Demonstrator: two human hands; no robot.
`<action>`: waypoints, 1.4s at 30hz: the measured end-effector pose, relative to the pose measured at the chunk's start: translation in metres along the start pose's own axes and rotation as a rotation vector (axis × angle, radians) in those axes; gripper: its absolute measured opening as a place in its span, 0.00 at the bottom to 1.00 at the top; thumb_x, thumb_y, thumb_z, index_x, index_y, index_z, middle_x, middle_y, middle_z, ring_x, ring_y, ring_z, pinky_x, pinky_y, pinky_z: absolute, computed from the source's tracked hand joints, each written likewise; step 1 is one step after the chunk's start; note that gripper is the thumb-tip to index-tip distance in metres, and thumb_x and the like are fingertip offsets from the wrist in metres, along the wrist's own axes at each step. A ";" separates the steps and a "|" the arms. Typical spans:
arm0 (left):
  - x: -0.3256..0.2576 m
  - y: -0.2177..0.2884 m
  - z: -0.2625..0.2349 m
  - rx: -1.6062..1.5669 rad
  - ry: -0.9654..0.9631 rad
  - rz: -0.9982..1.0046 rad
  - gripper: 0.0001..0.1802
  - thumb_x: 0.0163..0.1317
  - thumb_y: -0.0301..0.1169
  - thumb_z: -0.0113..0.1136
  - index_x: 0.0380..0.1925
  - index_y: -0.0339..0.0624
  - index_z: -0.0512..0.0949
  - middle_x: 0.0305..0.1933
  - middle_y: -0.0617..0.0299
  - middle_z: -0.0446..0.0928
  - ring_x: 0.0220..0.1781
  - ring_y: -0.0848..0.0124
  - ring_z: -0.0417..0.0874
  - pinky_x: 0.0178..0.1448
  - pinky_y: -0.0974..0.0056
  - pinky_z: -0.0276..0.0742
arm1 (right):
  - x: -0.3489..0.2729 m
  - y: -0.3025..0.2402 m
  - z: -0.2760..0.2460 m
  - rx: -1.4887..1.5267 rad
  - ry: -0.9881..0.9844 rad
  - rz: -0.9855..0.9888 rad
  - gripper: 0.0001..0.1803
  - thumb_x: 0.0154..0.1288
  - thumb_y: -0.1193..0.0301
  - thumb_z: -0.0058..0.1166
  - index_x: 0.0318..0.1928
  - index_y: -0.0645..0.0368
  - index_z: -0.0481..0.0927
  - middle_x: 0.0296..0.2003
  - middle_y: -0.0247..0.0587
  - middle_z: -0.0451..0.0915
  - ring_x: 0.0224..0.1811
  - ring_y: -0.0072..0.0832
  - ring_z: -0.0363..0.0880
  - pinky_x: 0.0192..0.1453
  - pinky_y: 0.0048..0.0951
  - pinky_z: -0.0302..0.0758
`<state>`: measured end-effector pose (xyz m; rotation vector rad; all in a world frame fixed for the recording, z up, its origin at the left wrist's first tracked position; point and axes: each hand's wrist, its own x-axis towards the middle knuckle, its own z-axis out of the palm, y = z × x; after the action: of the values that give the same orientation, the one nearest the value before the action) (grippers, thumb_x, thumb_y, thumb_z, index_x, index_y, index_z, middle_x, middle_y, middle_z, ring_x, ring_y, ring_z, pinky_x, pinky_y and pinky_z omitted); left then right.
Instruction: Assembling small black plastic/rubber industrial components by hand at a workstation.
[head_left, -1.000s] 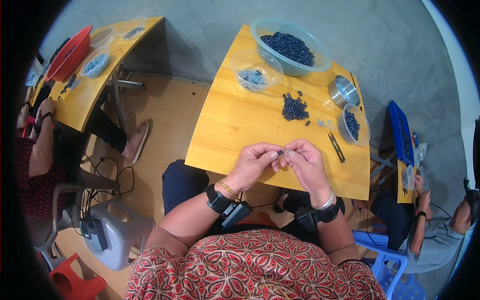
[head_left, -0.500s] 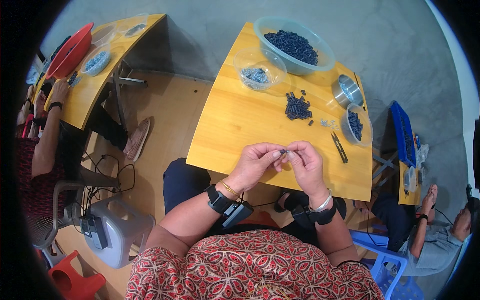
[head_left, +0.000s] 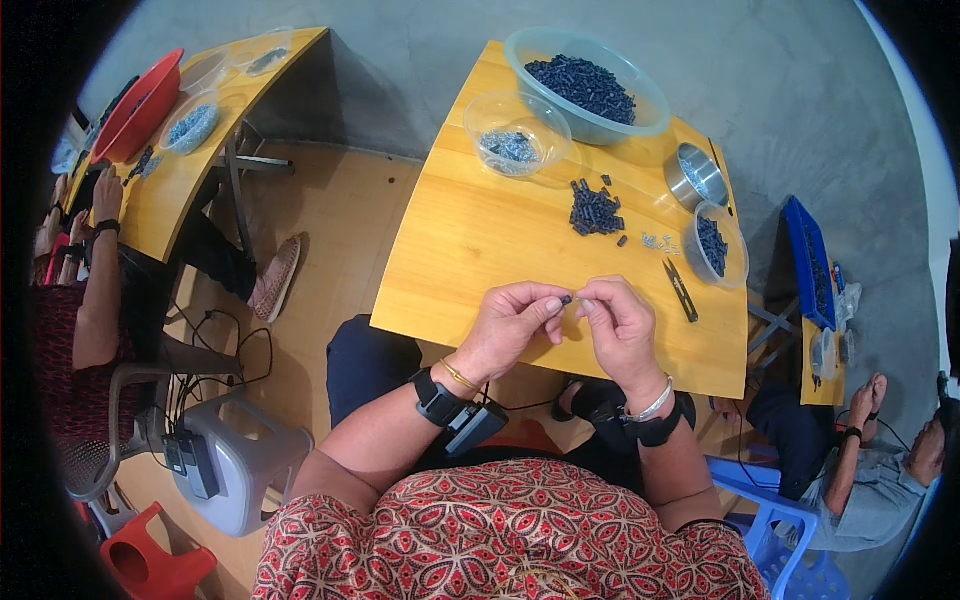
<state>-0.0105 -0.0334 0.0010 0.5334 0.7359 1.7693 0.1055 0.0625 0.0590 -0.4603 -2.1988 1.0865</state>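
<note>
Above the near edge of the wooden table, my left hand (head_left: 513, 322) pinches a small dark blue plastic piece (head_left: 566, 300) between thumb and fingertips. My right hand (head_left: 620, 325) is closed just to its right, thumb against forefinger; whatever it holds is too small to name. A narrow gap parts the two sets of fingertips. Beyond the hands lies a pile of dark blue pieces (head_left: 596, 210), with one loose piece beside it. Small shiny metal parts (head_left: 660, 243) are scattered to the right of the pile. Black thread snips (head_left: 680, 291) rest near my right hand.
At the table's far end stand a large pale-blue basin (head_left: 655, 105) of dark pieces and a clear bowl (head_left: 480, 128) of metal parts. A steel bowl (head_left: 683, 185) and a clear tub (head_left: 735, 265) line the right edge. Other people sit at tables on both sides.
My right hand has drawn slightly rightward from the left, widening the gap between the fingertips. My left hand stays almost still. At the left table, a person's hand has shifted.
</note>
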 end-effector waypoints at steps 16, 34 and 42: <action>0.000 0.001 -0.001 -0.142 -0.020 -0.052 0.09 0.63 0.25 0.47 0.39 0.34 0.75 0.26 0.60 0.73 0.26 0.71 0.74 0.33 0.69 0.75 | 0.006 -0.011 0.000 -0.062 -0.041 -0.027 0.07 0.53 0.85 0.49 0.31 0.63 0.75 0.27 0.41 0.75 0.26 0.28 0.74 0.28 0.24 0.70; -0.001 0.002 0.007 0.103 0.048 0.010 0.06 0.61 0.22 0.49 0.35 0.34 0.76 0.25 0.61 0.74 0.25 0.74 0.76 0.33 0.72 0.75 | 0.008 -0.016 -0.005 -0.121 -0.148 -0.089 0.09 0.50 0.87 0.46 0.32 0.63 0.75 0.26 0.43 0.73 0.27 0.35 0.74 0.30 0.28 0.71; -0.001 0.001 0.003 0.053 0.040 -0.011 0.07 0.62 0.23 0.49 0.36 0.33 0.75 0.25 0.60 0.73 0.25 0.73 0.76 0.34 0.69 0.77 | 0.000 -0.012 -0.003 -0.068 -0.099 -0.025 0.07 0.53 0.85 0.47 0.33 0.64 0.74 0.25 0.44 0.73 0.24 0.34 0.74 0.29 0.28 0.70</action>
<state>-0.0090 -0.0335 0.0043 0.5297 0.8142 1.7590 0.1073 0.0568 0.0699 -0.4150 -2.3277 1.0436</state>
